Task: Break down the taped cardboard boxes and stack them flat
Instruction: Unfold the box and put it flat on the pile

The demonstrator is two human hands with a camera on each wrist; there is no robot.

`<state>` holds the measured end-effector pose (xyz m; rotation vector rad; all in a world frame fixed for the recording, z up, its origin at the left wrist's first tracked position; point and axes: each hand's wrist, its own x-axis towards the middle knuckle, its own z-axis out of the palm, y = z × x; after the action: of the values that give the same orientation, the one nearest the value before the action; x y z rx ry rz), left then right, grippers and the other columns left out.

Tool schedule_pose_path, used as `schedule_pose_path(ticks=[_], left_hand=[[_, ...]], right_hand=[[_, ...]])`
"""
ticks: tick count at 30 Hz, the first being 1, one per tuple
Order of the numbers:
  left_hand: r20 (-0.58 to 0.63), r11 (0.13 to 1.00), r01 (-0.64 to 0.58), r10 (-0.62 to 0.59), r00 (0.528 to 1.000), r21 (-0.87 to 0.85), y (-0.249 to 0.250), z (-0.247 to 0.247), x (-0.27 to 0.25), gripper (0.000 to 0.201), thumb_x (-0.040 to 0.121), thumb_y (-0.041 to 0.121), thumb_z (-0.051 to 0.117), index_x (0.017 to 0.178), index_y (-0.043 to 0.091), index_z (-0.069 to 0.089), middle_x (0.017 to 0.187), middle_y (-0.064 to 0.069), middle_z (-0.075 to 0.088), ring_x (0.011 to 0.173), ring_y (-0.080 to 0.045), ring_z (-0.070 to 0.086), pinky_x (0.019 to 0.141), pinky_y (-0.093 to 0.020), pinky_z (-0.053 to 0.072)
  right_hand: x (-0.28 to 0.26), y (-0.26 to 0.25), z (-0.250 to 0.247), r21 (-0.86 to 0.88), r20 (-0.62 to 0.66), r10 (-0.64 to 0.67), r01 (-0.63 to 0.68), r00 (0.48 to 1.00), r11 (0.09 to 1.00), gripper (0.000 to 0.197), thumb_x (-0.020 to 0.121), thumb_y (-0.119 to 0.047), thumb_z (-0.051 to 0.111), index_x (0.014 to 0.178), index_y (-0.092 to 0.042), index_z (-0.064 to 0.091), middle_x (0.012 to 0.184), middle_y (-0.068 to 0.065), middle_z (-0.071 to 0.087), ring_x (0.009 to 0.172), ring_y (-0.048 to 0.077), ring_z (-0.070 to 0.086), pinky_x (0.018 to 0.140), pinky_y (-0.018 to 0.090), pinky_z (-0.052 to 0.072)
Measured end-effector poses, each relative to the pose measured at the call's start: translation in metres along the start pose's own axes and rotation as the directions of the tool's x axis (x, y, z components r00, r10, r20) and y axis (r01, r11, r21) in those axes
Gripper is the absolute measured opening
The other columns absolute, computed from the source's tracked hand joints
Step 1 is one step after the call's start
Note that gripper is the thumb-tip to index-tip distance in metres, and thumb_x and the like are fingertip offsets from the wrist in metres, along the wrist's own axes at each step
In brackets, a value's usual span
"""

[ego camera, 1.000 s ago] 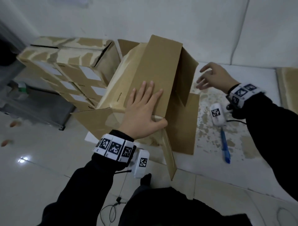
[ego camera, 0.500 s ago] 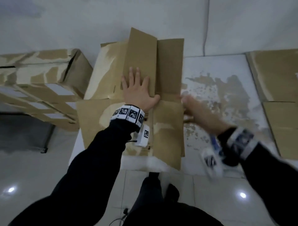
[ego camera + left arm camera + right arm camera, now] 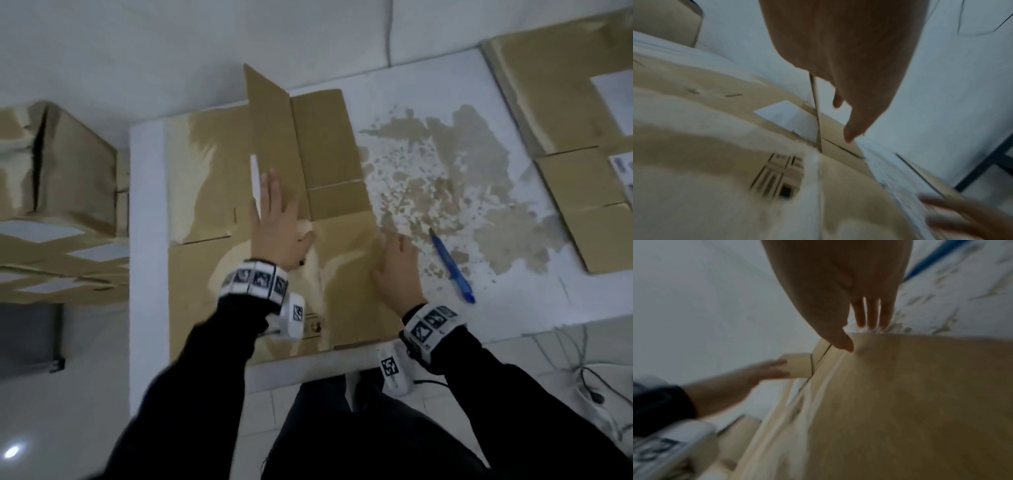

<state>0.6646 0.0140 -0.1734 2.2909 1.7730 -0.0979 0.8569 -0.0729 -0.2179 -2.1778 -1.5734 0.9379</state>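
No text is legible; the flattened box (image 3: 219,192) bears blurred printed symbols.

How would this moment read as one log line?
left hand: pressing flattened box | right hand: flat on box edge | blue pen: beside, untouched

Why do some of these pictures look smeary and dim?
Head view: mostly sharp, a lamp glare on the floor, edges bent by the wide lens. Left wrist view: box print streaked by motion. Right wrist view: dim, left hand blurred.
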Motion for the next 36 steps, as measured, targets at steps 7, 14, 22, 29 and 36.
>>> schedule_pose_path(ticks=[7, 14, 22, 29, 36], left_hand=[[0.181, 0.919, 0.21, -0.156, 0.971, -0.335, -0.045, 0.053, -0.05, 0.065, 0.099, 0.045, 0.024, 0.151, 0.025, -0.01, 0.158, -0.01, -0.018, 0.146, -0.024, -0.018, 0.118, -0.051, -0.001], [0.226, 0.932, 0.323, -0.283, 0.932, -0.162, -0.158, 0.063, -0.077, 0.091, 0.072, 0.08, 0.003, 0.147, 0.035, -0.019, 0.148, 0.005, -0.035, 0.143, -0.02, -0.024, 0.117, -0.046, -0.008], [0.045, 0.932, 0.211, -0.207, 0.977, -0.295, -0.12, 0.02, 0.011, 0.063, 0.1, 0.025, 0.033, 0.153, 0.014, 0.0, 0.159, -0.016, -0.01, 0.146, -0.029, -0.013, 0.115, -0.047, -0.01], [0.227, 0.981, 0.096, -0.056, 0.972, -0.169, -0.116, 0.035, 0.109, 0.067, 0.101, 0.041, 0.026, 0.151, 0.018, -0.013, 0.157, -0.011, -0.021, 0.144, -0.027, -0.024, 0.114, -0.049, -0.014], [0.272, 0.967, 0.119, -0.055, 0.961, -0.224, -0.118, 0.031, 0.118, 0.072, 0.1, 0.042, 0.031, 0.151, 0.02, -0.015, 0.157, -0.009, -0.023, 0.144, -0.025, -0.023, 0.114, -0.05, -0.014]], right_hand=[[0.005, -0.082, 0.075, -0.21, 0.28, -0.417, 0.479, 0.865, 0.852, 0.057, 0.094, -0.033, 0.02, 0.144, -0.011, 0.036, 0.155, 0.012, 0.023, 0.145, 0.028, 0.018, 0.117, 0.049, 0.014], [0.019, -0.022, 0.045, -0.425, 0.232, -0.206, 0.29, 0.951, 0.857, 0.071, 0.084, -0.065, 0.002, 0.148, -0.037, -0.008, 0.158, -0.004, -0.013, 0.143, 0.014, -0.018, 0.116, 0.038, -0.008], [0.097, -0.116, 0.04, -0.258, 0.108, -0.117, 0.141, 0.987, 0.956, 0.065, 0.097, -0.041, 0.037, 0.15, -0.013, 0.014, 0.158, 0.016, 0.004, 0.144, 0.036, 0.005, 0.115, 0.052, 0.01], [0.169, -0.148, 0.067, -0.437, 0.269, -0.089, 0.204, 0.959, 0.876, 0.061, 0.098, -0.052, 0.018, 0.149, -0.035, -0.011, 0.158, 0.001, -0.016, 0.144, 0.03, -0.019, 0.107, 0.065, -0.01], [0.18, -0.149, 0.067, -0.444, 0.29, -0.082, 0.21, 0.953, 0.871, 0.065, 0.096, -0.056, 0.02, 0.148, -0.035, -0.013, 0.156, -0.002, -0.023, 0.142, 0.029, -0.023, 0.106, 0.065, -0.012]])
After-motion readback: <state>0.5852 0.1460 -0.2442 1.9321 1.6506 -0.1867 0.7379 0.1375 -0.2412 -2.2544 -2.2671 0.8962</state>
